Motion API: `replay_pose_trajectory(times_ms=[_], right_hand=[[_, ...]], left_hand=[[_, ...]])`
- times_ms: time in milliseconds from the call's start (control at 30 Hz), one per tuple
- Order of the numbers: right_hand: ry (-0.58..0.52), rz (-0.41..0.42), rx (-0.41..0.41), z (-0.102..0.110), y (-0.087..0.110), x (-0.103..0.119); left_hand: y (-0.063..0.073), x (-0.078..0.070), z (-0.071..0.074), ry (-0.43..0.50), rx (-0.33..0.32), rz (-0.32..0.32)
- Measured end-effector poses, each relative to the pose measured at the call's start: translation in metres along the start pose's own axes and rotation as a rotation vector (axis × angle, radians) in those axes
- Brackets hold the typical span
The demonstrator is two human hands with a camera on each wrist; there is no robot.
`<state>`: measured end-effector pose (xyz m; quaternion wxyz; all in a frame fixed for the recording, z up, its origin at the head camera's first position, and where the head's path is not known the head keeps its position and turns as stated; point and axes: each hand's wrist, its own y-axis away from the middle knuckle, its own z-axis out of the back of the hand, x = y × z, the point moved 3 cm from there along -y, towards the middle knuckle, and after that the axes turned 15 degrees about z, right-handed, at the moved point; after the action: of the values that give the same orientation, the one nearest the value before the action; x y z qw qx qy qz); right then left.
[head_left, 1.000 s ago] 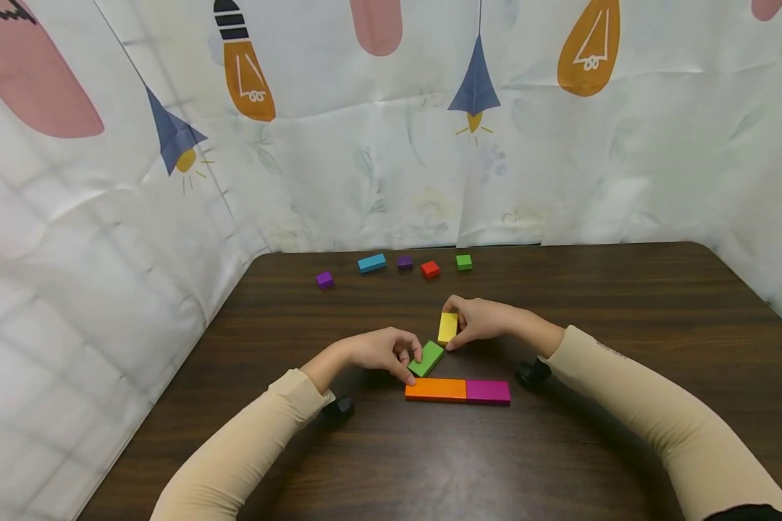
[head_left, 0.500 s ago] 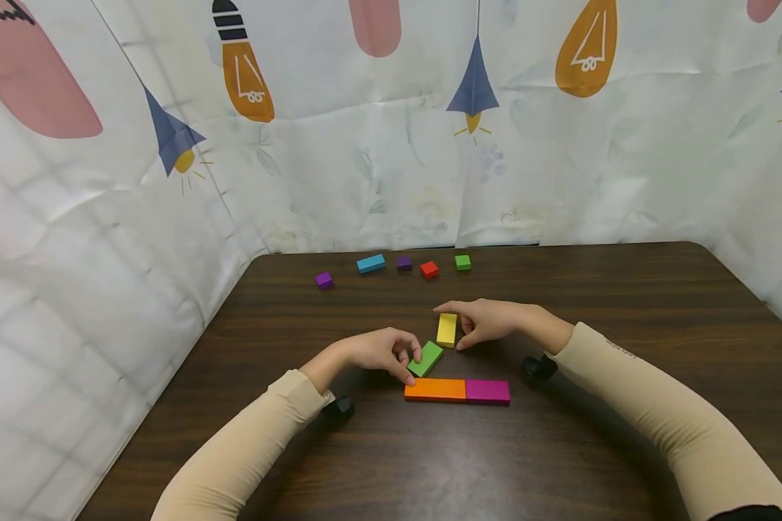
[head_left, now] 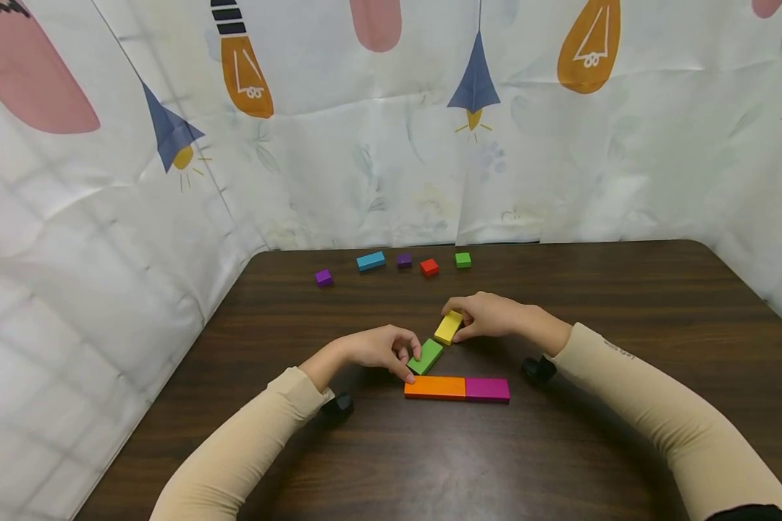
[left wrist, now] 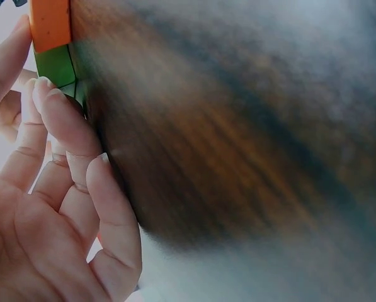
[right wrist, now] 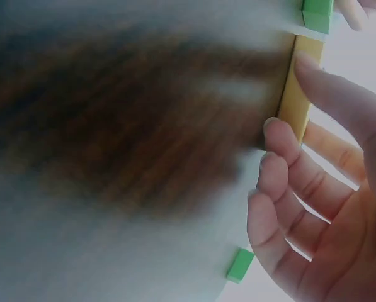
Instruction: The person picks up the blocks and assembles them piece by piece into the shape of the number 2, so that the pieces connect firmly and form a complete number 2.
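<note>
My right hand [head_left: 492, 315] pinches a yellow block [head_left: 448, 327] between thumb and fingers, its near end close to a green block [head_left: 428, 354]. In the right wrist view, the thumb presses the side of the yellow block [right wrist: 296, 94]. My left hand [head_left: 381, 350] has its fingers curled at the slanted green block, its thumb tip at the left end of an orange block [head_left: 435, 388]. The left wrist view shows the orange block [left wrist: 51, 25] next to the green block [left wrist: 54, 66]. A magenta block [head_left: 487, 389] lies end to end with the orange one.
Along the table's far side lie a purple block [head_left: 324, 278], a blue block [head_left: 371, 261], a dark purple block [head_left: 404, 260], a red block [head_left: 429, 267] and a small green block [head_left: 463, 260]. A printed white curtain [head_left: 378, 166] hangs behind the brown table [head_left: 580, 289].
My right hand let the yellow block loose half a second ago and now pinches it again. The yellow block has turned to slant like the green one. My left hand stays in place.
</note>
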<state>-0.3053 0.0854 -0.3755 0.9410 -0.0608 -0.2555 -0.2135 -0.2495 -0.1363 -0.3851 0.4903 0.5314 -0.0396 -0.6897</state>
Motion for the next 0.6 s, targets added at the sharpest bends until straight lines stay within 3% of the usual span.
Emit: replay_pose_trajectory(times_ms=[600], right_hand=[[0.050,-0.082,0.002,0.0004,0.0012,0.0036]], left_hand=[[0.0008,-0.0003,-0.0005,0.000,-0.006,0.001]])
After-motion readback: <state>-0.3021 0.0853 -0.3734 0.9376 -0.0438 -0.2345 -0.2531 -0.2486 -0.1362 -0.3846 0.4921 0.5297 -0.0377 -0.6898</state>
